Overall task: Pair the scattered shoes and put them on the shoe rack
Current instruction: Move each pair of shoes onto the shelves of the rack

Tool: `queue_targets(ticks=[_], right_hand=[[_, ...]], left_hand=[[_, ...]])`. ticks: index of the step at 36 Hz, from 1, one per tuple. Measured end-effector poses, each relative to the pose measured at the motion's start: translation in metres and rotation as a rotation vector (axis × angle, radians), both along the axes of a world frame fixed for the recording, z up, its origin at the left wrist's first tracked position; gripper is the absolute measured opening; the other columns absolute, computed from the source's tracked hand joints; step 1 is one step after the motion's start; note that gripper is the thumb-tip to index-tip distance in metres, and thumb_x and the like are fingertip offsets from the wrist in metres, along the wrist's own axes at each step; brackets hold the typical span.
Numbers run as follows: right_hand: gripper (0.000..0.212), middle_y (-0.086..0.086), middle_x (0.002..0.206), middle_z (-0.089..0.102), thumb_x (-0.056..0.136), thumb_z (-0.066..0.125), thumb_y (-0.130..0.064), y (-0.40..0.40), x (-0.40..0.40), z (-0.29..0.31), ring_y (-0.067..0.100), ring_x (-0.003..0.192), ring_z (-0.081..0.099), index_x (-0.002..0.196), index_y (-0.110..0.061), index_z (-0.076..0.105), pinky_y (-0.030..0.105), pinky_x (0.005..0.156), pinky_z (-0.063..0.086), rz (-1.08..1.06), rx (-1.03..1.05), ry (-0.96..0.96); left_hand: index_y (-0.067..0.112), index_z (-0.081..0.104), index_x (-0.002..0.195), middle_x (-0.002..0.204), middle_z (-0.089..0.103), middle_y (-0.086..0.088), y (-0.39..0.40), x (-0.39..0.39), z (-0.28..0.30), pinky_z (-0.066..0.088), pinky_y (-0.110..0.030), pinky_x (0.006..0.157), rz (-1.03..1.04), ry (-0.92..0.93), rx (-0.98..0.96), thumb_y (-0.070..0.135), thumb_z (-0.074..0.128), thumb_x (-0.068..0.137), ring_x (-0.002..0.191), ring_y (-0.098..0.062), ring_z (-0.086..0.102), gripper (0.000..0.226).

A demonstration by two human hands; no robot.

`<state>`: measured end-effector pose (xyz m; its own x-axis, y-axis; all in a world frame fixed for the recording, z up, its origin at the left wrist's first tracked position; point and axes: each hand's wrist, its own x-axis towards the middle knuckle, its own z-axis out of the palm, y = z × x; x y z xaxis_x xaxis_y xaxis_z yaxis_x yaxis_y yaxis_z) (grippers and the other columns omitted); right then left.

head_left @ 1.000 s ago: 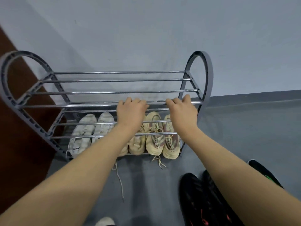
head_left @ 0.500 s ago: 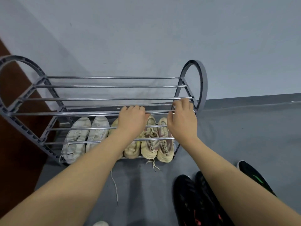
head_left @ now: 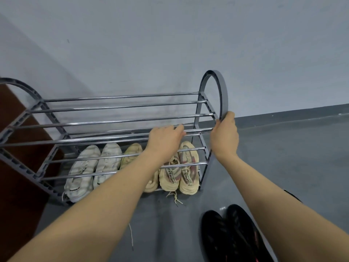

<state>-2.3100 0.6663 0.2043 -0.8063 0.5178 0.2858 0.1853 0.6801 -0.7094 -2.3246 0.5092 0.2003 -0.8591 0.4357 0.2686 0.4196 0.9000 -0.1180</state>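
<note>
**Op A:** From my head view, the shoe rack point(head_left: 120, 121) stands against the grey wall point(head_left: 170, 35), with a brown panel point(head_left: 11, 167) to its left. On its bottom tier I count a white pair of sneakers point(head_left: 90, 171), then a cream sneaker point(head_left: 132, 154) mostly hidden by my left forearm, then a beige pair of sneakers point(head_left: 179, 174) printed with lettering. Their laces spill onto the grey floor point(head_left: 283, 167) in front of the rack.

**Op B:** And the hands?

**Op A:** My left hand point(head_left: 166, 140) lies curled over the front chrome bar of the top tier, fingers hooked round it. My right hand point(head_left: 224, 135) grips the curved grey end frame point(head_left: 222, 95) low on its arch, thumb and fingers wrapped round the band.

**Op B:** What differs from half a second ago?

**Op A:** The right hand has left the front bar and gone to the end frame. The left stays on the bar. The rack also sits further left and lower in view.

**Op B:** Anything in the way?

**Op A:** A black pair of shoes point(head_left: 232, 235) lies on the floor near my right arm, clear of the rack, with another dark shoe point(head_left: 291, 194) peeking out behind that forearm. A loose lace point(head_left: 131, 237) trails under my left arm.

**Op B:** Room to move?

**Op A:** Open floor stretches right of the rack. The top and middle tiers hold only bare bars.
</note>
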Motion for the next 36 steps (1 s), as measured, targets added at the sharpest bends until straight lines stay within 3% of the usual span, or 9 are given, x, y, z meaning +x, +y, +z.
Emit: queue_targets(ticks=[7, 14, 18, 23, 31, 33, 36], right_hand=[[0.015, 0.013, 0.098, 0.059, 0.100, 0.039, -0.017, 0.006, -0.009, -0.004, 0.031, 0.082, 0.054, 0.104, -0.004, 0.044, 0.040, 0.068, 0.043, 0.062, -0.041, 0.094], [0.012, 0.012, 0.096, 0.059, 0.100, 0.039, -0.015, 0.004, -0.025, -0.005, 0.030, 0.082, 0.054, 0.104, -0.005, 0.044, 0.044, 0.072, 0.047, 0.059, -0.067, 0.101], [0.009, 0.010, 0.093, 0.058, 0.100, 0.039, -0.016, 0.002, -0.036, -0.006, 0.033, 0.084, 0.056, 0.101, -0.008, 0.043, 0.046, 0.073, 0.047, 0.054, -0.077, 0.112], [0.011, 0.011, 0.098, 0.060, 0.100, 0.037, -0.015, 0.000, -0.048, -0.007, 0.032, 0.081, 0.053, 0.104, -0.008, 0.043, 0.039, 0.068, 0.041, 0.030, -0.051, 0.122], [0.015, 0.009, 0.106, 0.058, 0.101, 0.036, -0.019, 0.002, -0.037, -0.013, 0.028, 0.084, 0.054, 0.109, -0.008, 0.042, 0.038, 0.067, 0.042, 0.053, -0.101, 0.110], [0.017, 0.011, 0.110, 0.055, 0.101, 0.036, -0.019, 0.002, -0.031, -0.011, 0.028, 0.087, 0.053, 0.113, -0.007, 0.042, 0.039, 0.069, 0.043, 0.080, -0.124, 0.078], [0.026, 0.013, 0.121, 0.048, 0.101, 0.037, -0.019, 0.002, -0.018, -0.009, 0.029, 0.098, 0.053, 0.122, -0.004, 0.040, 0.042, 0.077, 0.044, 0.104, -0.097, 0.002]], left_hand=[[0.017, 0.048, 0.120, 0.109, 0.063, -0.003, 0.003, -0.005, -0.004, 0.031, -0.032, 0.065, 0.022, -0.005, -0.017, 0.038, 0.021, 0.104, 0.098, -0.029, 0.061, 0.038], [0.017, 0.053, 0.115, 0.109, 0.063, -0.003, 0.001, -0.019, -0.010, 0.034, -0.036, 0.090, 0.038, -0.091, 0.193, 0.035, 0.028, 0.103, 0.105, -0.027, 0.052, 0.033], [0.017, 0.056, 0.112, 0.110, 0.063, -0.001, 0.001, -0.029, -0.012, 0.030, -0.035, 0.089, 0.044, -0.101, 0.268, 0.035, 0.030, 0.103, 0.105, -0.025, 0.049, 0.033], [0.017, 0.058, 0.105, 0.105, 0.064, -0.001, 0.000, -0.038, -0.008, 0.029, -0.035, 0.088, 0.030, -0.101, 0.330, 0.034, 0.033, 0.102, 0.103, -0.024, 0.050, 0.031], [0.019, 0.056, 0.106, 0.108, 0.063, 0.000, 0.002, -0.029, -0.010, 0.028, -0.036, 0.090, 0.045, -0.160, 0.304, 0.035, 0.031, 0.102, 0.104, -0.024, 0.049, 0.030], [0.019, 0.055, 0.111, 0.113, 0.062, -0.002, 0.001, -0.026, -0.006, 0.029, -0.037, 0.091, 0.049, -0.200, 0.291, 0.033, 0.029, 0.102, 0.108, -0.026, 0.048, 0.031], [0.019, 0.045, 0.132, 0.132, 0.052, -0.005, 0.001, -0.016, 0.002, 0.029, -0.039, 0.099, 0.072, -0.247, 0.211, 0.032, 0.026, 0.103, 0.121, -0.029, 0.043, 0.038]])
